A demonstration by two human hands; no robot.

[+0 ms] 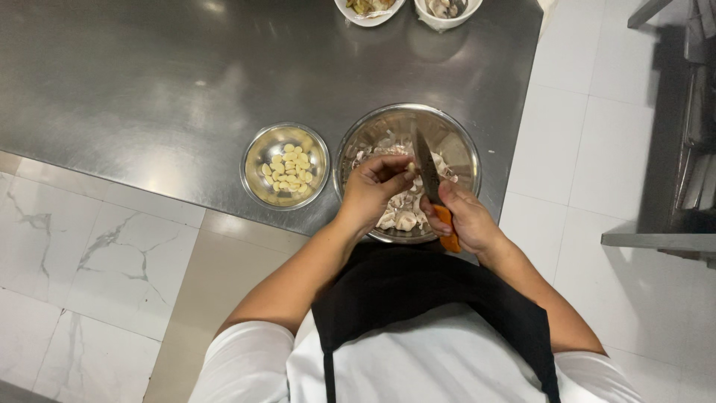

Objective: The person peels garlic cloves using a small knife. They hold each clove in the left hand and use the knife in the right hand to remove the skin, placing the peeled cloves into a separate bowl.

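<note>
Over the large steel bowl of papery peelings, the left hand pinches a small, pale, firm, probably slippery garlic clove at its end, while the right hand grips an orange-handled dark-bladed knife.

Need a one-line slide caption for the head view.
Left hand holds a garlic clove against an orange-handled knife in the right hand, over a steel bowl.
</note>
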